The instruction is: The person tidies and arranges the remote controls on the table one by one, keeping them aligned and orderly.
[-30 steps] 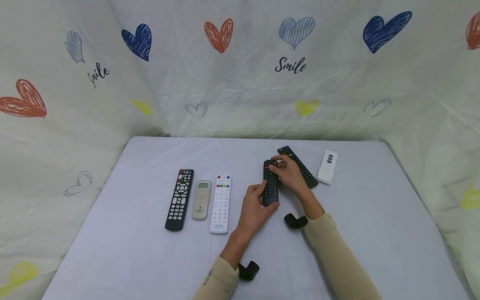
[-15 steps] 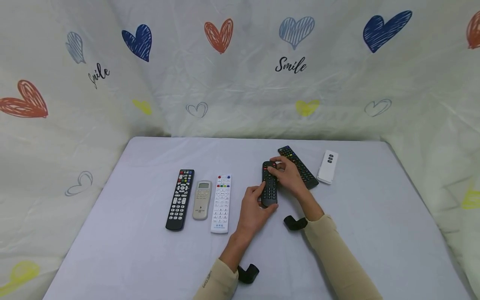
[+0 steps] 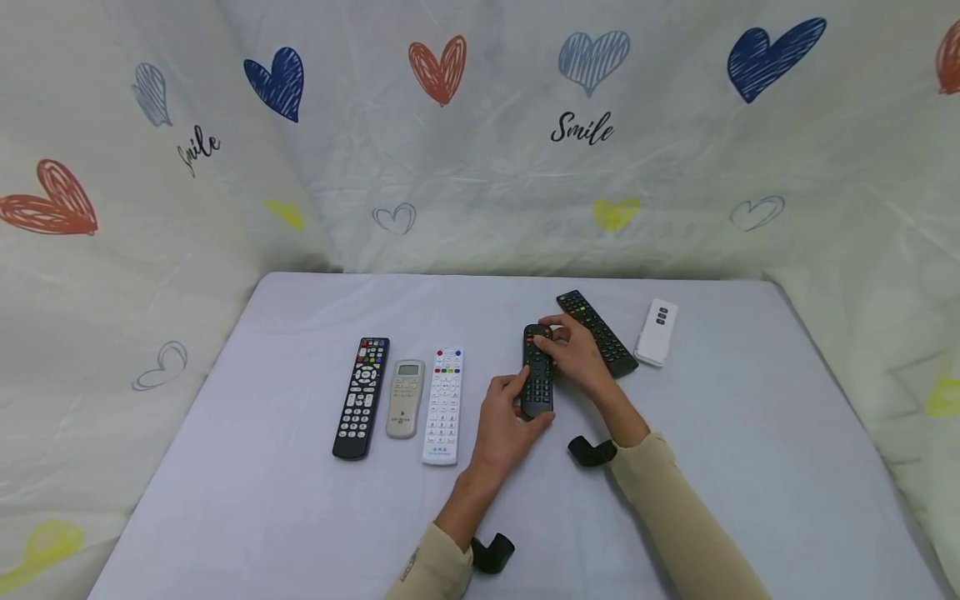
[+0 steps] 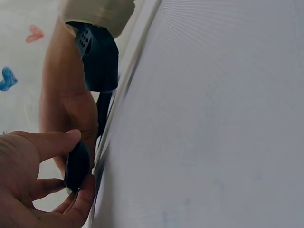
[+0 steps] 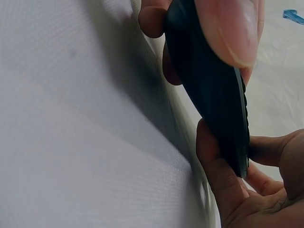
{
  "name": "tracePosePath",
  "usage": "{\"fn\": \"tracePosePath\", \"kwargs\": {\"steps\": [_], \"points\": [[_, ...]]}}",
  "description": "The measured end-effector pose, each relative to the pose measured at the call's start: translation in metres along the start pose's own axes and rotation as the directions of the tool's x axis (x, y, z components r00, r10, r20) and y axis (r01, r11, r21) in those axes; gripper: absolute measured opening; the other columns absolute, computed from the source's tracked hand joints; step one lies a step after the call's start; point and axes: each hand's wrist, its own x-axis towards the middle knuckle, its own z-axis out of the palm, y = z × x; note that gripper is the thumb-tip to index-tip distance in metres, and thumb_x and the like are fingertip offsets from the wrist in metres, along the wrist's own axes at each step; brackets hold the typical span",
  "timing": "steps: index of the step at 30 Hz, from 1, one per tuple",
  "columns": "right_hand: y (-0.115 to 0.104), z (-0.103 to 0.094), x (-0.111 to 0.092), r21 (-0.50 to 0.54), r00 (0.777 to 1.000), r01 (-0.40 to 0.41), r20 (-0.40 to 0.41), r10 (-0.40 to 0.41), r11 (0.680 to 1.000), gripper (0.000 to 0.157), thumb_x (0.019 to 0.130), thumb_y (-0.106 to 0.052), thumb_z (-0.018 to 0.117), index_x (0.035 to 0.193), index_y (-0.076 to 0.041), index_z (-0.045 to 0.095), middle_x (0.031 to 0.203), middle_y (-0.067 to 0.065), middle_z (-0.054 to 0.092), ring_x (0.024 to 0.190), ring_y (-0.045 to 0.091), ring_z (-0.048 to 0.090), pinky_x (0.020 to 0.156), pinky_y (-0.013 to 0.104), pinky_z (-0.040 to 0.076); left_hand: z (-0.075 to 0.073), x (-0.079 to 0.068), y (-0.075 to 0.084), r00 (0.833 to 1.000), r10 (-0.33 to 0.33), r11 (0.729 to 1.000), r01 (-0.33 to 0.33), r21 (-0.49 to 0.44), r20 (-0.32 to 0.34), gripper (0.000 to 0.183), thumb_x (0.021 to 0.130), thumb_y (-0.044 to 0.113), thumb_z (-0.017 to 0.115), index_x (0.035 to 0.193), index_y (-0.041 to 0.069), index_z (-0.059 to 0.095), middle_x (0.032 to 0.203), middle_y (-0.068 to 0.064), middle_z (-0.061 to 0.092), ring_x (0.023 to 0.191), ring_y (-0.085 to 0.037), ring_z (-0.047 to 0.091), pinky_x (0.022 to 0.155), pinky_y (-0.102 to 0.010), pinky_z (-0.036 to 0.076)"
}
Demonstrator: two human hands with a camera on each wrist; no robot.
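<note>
A black remote control (image 3: 537, 385) with small dark buttons is held between both hands in the head view. My left hand (image 3: 504, 422) grips its near end, thumb and fingers on opposite sides. At the far end my right hand (image 3: 576, 352) pinches it, the thumb over the top face. The right wrist view shows the remote control (image 5: 209, 90) from its side, lifted a little off the cloth, with a shadow under it. In the left wrist view only the end of the remote control (image 4: 77, 166) shows, between the left thumb and fingers.
Left of the hands lie a black remote (image 3: 362, 400), a small beige remote (image 3: 405, 400) and a white remote (image 3: 443, 408). Behind the right hand lies another black remote (image 3: 600, 333), slanted. A small white remote (image 3: 656, 333) lies right of it, on the white-clothed table (image 3: 247, 500).
Both hands and the held remote control have shifted slightly left and toward the person. The grip looks the same, and the other remotes have stayed in place.
</note>
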Motion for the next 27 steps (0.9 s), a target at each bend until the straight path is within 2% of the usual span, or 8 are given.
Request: {"fn": "tracePosePath", "kwargs": {"steps": [12, 20, 27], "points": [[-0.005, 0.004, -0.006, 0.015, 0.999, -0.040, 0.000, 0.040, 0.999, 0.042, 0.102, -0.018, 0.067, 0.142, -0.007, 0.058, 0.109, 0.019, 0.068, 0.078, 0.014, 0.055, 0.064, 0.022, 0.047, -0.002, -0.005, -0.002, 1.000, 0.006, 1.000, -0.006, -0.003, -0.002, 0.078, 0.085, 0.020, 0.088, 0.153, 0.009, 0.052, 0.137, -0.014, 0.056, 0.104, -0.013, 0.058, 0.084, -0.020, 0.054], [-0.007, 0.007, -0.009, 0.024, 1.000, -0.030, 0.010, 0.030, 0.999, 0.041, 0.102, -0.019, 0.068, 0.140, -0.007, 0.060, 0.109, 0.020, 0.070, 0.082, 0.015, 0.057, 0.066, 0.024, 0.047, -0.004, -0.012, -0.002, 1.000, 0.014, 1.000, -0.014, -0.017, -0.016, 0.078, 0.084, 0.018, 0.088, 0.152, 0.008, 0.052, 0.137, -0.014, 0.056, 0.111, -0.015, 0.060, 0.087, -0.023, 0.057], [-0.009, 0.009, -0.011, 0.037, 1.000, -0.020, 0.011, 0.019, 0.999, 0.040, 0.100, -0.016, 0.069, 0.139, -0.006, 0.061, 0.105, 0.020, 0.070, 0.079, 0.014, 0.057, 0.062, 0.023, 0.047, -0.005, -0.015, -0.004, 1.000, 0.021, 0.999, -0.022, -0.028, -0.019, 0.079, 0.084, 0.018, 0.088, 0.153, 0.007, 0.051, 0.136, -0.014, 0.055, 0.109, -0.014, 0.060, 0.087, -0.023, 0.058]]}}
